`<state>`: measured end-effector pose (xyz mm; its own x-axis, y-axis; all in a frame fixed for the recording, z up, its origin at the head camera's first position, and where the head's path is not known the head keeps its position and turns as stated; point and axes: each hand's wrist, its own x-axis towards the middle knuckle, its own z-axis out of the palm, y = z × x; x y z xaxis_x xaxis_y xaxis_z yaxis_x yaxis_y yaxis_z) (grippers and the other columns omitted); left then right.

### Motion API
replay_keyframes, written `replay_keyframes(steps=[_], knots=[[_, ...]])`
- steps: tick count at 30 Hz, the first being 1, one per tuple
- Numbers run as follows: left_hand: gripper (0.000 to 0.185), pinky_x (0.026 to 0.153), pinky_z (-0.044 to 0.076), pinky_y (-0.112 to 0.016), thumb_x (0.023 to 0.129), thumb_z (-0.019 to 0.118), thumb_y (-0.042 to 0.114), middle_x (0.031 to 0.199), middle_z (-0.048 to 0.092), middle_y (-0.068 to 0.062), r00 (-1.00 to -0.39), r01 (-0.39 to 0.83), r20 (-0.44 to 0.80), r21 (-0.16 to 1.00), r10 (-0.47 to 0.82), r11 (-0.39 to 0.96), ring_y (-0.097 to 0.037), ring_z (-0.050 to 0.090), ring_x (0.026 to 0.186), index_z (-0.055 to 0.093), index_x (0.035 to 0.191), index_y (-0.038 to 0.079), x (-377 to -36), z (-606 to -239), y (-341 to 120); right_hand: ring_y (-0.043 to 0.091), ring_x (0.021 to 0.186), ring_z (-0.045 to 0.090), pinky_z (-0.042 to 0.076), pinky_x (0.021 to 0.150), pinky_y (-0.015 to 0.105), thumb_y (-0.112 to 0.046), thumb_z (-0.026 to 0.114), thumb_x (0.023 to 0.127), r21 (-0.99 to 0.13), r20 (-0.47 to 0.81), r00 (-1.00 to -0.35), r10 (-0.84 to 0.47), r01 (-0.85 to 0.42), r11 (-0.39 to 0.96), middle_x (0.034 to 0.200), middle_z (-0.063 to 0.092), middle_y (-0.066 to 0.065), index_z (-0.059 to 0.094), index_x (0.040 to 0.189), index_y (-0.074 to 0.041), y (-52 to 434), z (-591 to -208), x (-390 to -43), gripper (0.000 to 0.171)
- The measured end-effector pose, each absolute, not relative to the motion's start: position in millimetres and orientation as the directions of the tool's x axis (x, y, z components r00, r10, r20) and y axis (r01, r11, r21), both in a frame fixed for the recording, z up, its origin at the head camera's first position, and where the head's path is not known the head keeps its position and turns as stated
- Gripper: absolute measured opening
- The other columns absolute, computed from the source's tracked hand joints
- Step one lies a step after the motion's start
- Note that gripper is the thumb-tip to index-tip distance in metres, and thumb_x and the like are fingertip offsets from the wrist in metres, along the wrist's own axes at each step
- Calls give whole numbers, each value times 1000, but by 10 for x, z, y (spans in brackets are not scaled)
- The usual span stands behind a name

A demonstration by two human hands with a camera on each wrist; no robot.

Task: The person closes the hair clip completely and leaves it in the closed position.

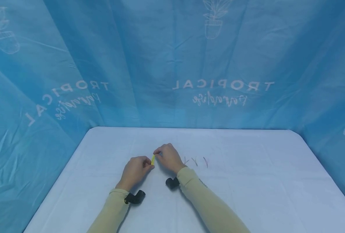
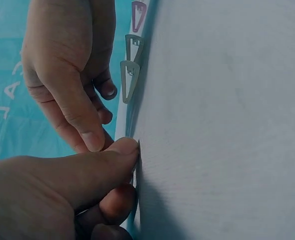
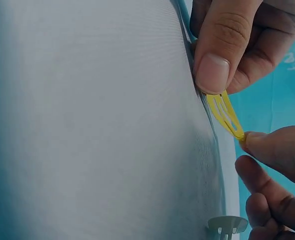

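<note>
A yellow snap hair clip (image 3: pixel 222 112) is stretched between my two hands just above the white table. My left hand (image 1: pixel 135 171) pinches one end of it between thumb and forefinger; in the right wrist view this hand comes in from the top. At the clip's narrow tip are the thumb and forefinger of my right hand (image 1: pixel 168 158), which pinch it there. The left wrist view shows both hands meeting, with the clip hidden behind the fingers. To the right of my right hand, a row of hair clips lies on the table: two greyish ones (image 2: pixel 130 82) and a pinkish one (image 2: pixel 139 16).
A white cloth covers the table (image 1: pixel 262 181). Blue printed curtains (image 1: pixel 160 64) hang behind it and at both sides. Black wrist cameras (image 1: pixel 135 197) jut inward from both sleeves, low over the cloth.
</note>
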<state>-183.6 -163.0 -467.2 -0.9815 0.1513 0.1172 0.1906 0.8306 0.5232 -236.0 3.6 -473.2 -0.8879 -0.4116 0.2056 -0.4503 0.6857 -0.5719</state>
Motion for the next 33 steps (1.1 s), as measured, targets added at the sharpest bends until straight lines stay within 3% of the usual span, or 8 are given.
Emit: replay_keyframes(steps=[17, 25, 33], knots=[[18, 59, 44, -30, 85, 82, 19, 69, 59, 5, -989, 146, 88, 537, 117, 831, -10, 51, 61, 73, 95, 7, -1829, -4677, -1637, 25, 102, 60, 46, 94, 37, -10, 65, 97, -484, 141, -874, -464, -470, 738, 103, 73, 5, 79, 105, -13, 57, -4681, -2360, 17], [21, 62, 44, -30, 85, 81, 23, 70, 59, 6, -995, 96, 35, 519, 92, 849, -11, 51, 63, 73, 98, 9, -1823, -4668, -1629, 29, 112, 59, 45, 100, 44, -8, 57, 101, -608, 121, -902, -415, -397, 687, 118, 71, 8, 74, 120, -12, 148, -4595, -2360, 26], [23, 64, 46, -31, 86, 81, 25, 72, 60, 6, -996, 84, 43, 537, 72, 839, -11, 52, 65, 73, 99, 8, -1810, -4627, -1613, 32, 122, 57, 40, 107, 47, -7, 53, 102, -657, 116, -914, -388, -364, 660, 122, 69, 11, 73, 120, -9, 325, -4571, -2395, 27]])
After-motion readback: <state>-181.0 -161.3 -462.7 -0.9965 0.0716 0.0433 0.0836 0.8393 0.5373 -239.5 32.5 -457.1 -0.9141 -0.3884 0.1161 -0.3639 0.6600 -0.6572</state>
